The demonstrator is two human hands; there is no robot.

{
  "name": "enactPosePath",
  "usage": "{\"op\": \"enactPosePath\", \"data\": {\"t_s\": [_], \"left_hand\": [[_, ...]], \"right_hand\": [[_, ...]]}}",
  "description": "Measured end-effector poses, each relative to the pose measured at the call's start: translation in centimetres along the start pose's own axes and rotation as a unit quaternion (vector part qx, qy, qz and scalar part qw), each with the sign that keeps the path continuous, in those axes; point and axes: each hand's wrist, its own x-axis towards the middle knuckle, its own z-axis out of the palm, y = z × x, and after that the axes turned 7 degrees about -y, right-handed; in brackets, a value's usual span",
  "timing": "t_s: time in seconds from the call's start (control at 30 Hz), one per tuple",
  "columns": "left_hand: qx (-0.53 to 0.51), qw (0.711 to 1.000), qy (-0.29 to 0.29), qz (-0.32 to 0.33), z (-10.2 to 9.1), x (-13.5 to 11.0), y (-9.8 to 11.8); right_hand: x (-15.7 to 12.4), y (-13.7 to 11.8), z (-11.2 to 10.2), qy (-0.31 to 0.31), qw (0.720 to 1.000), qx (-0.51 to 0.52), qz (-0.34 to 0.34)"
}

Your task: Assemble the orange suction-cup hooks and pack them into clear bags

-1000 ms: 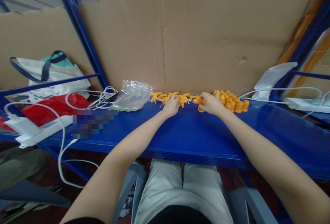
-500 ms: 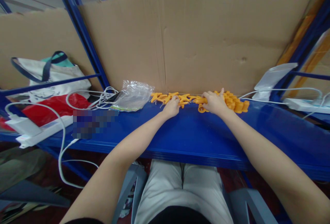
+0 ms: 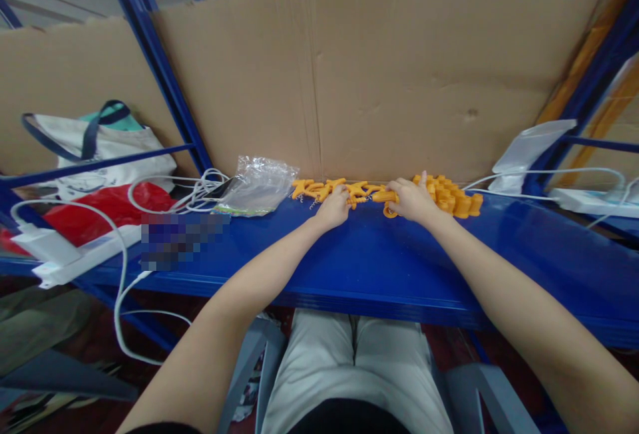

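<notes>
evidently, the pale trousers point(image 3: 354, 364) came nearest, then the blue table point(image 3: 369, 254), with both arms point(image 3: 249, 281) reaching straight over it. the left hand point(image 3: 333, 209), just shy of twelve o'clock, bent its fingers down at the orange stars point(image 3: 357, 189); whether it pinched one could not be told. the right hand point(image 3: 412, 200), between twelve and one, had one finger raised and the rest narrowed against an orange roll point(image 3: 383, 196); a firm hold could not be confirmed. an orange ring point(image 3: 390, 212) lay just below those fingertips, and orange blocks point(image 3: 465, 206) clustered toward one. the step seemed to be handling small pieces; moving any would call for a careful fingertip grip. cardboard point(image 3: 389, 74) stood behind.
</notes>
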Motion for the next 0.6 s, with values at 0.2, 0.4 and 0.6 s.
{"op": "enactPosePath", "data": {"t_s": [0.2,0.4,0.6], "left_hand": [[-0.018,0.998,0.056,0.003,-0.6,-0.2,0.5],[-0.037,0.996,0.083,-0.014,-0.9,0.0,0.6],[-0.007,0.996,0.051,-0.066,-1.7,-0.3,1.0]], "right_hand": [[0.3,-0.2,0.2,0.004,0.996,0.062,-0.068],[0.4,0.7,0.7,0.026,0.993,0.078,-0.079],[0.4,0.9,0.6,0.033,0.994,0.079,-0.071]]}}
